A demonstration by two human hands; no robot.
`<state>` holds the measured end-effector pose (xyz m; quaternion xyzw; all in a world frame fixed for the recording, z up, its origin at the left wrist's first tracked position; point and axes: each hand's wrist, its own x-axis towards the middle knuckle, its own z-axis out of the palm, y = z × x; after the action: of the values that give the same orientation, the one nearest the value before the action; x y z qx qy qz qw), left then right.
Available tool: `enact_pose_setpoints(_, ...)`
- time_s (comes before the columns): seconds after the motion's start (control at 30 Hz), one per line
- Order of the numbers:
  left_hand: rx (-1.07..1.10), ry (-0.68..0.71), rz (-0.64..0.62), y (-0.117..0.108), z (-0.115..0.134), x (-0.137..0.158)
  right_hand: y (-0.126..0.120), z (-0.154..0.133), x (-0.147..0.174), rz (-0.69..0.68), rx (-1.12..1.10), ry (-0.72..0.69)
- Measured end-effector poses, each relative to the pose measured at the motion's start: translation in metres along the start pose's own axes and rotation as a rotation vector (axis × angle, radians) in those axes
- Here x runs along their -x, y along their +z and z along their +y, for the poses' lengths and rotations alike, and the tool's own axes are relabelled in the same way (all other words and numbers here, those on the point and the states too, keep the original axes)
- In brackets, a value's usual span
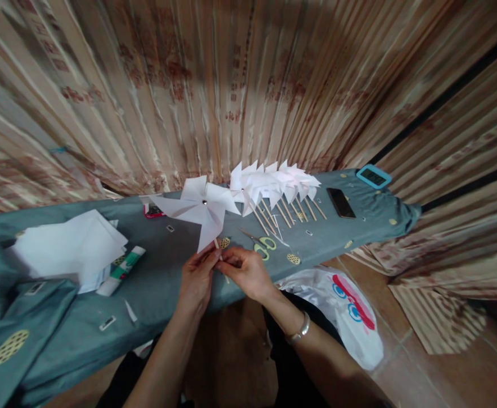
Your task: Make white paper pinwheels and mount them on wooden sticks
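A white paper pinwheel (205,208) with a dark pin at its centre is held up over the near side of the table. Both of my hands grip its thin wooden stick just below the blades. My left hand (198,277) is closed round the stick, thumb along it. Right beside it, my right hand (247,271) pinches the same stick between thumb and fingers. Behind, a row of finished-looking paper pinwheels (274,181) lies overlapped, their sticks pointing toward me. Scissors (266,247) with green handles lie just past my right hand.
Left on the grey-green cloth (154,266) are a stack of white paper (67,243) and a green-and-white box (123,269). A phone (340,203) and a blue-framed clock (373,177) lie at the right. A white plastic bag (337,311) sits below the table edge. Curtains (214,85) hang behind.
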<state>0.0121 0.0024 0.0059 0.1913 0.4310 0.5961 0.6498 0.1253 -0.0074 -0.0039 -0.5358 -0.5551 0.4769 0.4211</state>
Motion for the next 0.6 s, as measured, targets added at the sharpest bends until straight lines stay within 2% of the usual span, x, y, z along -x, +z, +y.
enact_pose_setpoints(0.1, 0.005, 0.007, -0.031, 0.000, 0.003, 0.003, -0.006, -0.015, -0.007, 0.054, 0.161, -0.041)
enact_pose_setpoints(0.23, -0.030, -0.032, -0.003, -0.003, 0.005, 0.007, -0.027, -0.042, -0.028, 0.215, 0.564, -0.073)
enact_pose_setpoints(0.33, -0.060, -0.045, 0.004, -0.005, 0.005, 0.010, -0.047, -0.051, -0.043, 0.273, 0.834, -0.067)
enact_pose_setpoints(0.43, -0.078, -0.053, 0.007, -0.006, 0.005, 0.011, -0.063, -0.047, -0.051, 0.227, 0.984, -0.005)
enact_pose_setpoints(0.6, -0.097, -0.050, -0.007, -0.012, 0.004, 0.013, -0.074, -0.022, -0.055, 0.203, 1.055, 0.071)
